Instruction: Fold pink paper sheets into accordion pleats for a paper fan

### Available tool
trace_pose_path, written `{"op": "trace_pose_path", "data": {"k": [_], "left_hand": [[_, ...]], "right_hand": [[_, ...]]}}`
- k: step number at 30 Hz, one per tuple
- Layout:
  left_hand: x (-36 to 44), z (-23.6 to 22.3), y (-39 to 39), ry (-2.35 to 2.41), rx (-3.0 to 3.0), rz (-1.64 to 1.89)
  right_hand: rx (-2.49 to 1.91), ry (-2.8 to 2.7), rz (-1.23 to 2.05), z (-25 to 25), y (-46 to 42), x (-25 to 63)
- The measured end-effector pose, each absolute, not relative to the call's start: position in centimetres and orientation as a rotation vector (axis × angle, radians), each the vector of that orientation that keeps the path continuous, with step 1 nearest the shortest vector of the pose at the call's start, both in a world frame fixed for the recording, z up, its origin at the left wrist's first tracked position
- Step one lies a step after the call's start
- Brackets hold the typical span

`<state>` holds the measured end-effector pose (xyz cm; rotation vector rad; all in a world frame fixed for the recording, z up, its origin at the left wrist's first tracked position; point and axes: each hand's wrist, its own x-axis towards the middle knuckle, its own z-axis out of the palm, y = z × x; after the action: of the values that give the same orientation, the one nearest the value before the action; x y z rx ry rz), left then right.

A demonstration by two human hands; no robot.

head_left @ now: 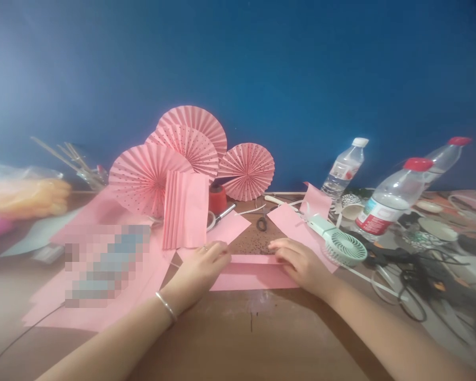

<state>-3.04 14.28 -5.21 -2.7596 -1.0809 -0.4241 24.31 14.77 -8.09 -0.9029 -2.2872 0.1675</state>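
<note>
head view: both hands (208, 270) (301, 264) pinch a folded pink paper strip's (254, 272) long straight edge.

Three plastic bottles (392, 198) (two red-capped, one white) stand near a mint-green fan (343, 244).

I have only one view, the head camera, which the person wears on the head. It looks forward and down, over the two forearms, to the left hand (206, 264) and the right hand (301, 264) near the middle. The table (238, 338) fills the lower part, seen from quite near, and the blue wall (262, 69) stands behind it, across the upper part. No second view shares this scene.
</note>
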Motion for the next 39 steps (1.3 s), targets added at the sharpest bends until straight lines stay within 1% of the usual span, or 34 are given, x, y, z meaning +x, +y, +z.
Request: {"op": "trace_pose_path", "data": {"k": [4, 8, 13, 20, 27, 33, 39], "left_hand": [[-2.9, -5.3, 13.6, -0.894, -2.877, -0.432], [-2.6, -5.1, 12.8, -0.883, -2.942, -0.376], [-2.4, -4.5, 12.6, -0.885, -2.982, -0.338], [-2.5, -4.4, 12.6, -0.825, -3.002, -0.414], [-2.4, -4.7, 12.7, -0.817, -3.047, -0.334], [-2.3, -4.9, 13.0, -0.811, -3.069, -0.366], [-2.3, -4.9, 13.1, -0.832, -3.059, -0.289]], "right_hand": [[-0.847, -2.425, 0.294, -7.6, 14.2, 24.3], [-0.815, -2.543, 0.356, -7.0, 13.8, 24.4], [-0.778, -2.601, 0.348, -6.5, 13.7, 24.6], [-0.72, -2.63, 0.323, -6.2, 13.4, 24.3], [-0.721, -2.592, 0.288, -7.0, 13.5, 23.8], [-0.769, -2.602, 0.325, -7.4, 14.0, 24.3], [-0.768, -2.617, 0.353, -7.3, 14.0, 24.3]]}}
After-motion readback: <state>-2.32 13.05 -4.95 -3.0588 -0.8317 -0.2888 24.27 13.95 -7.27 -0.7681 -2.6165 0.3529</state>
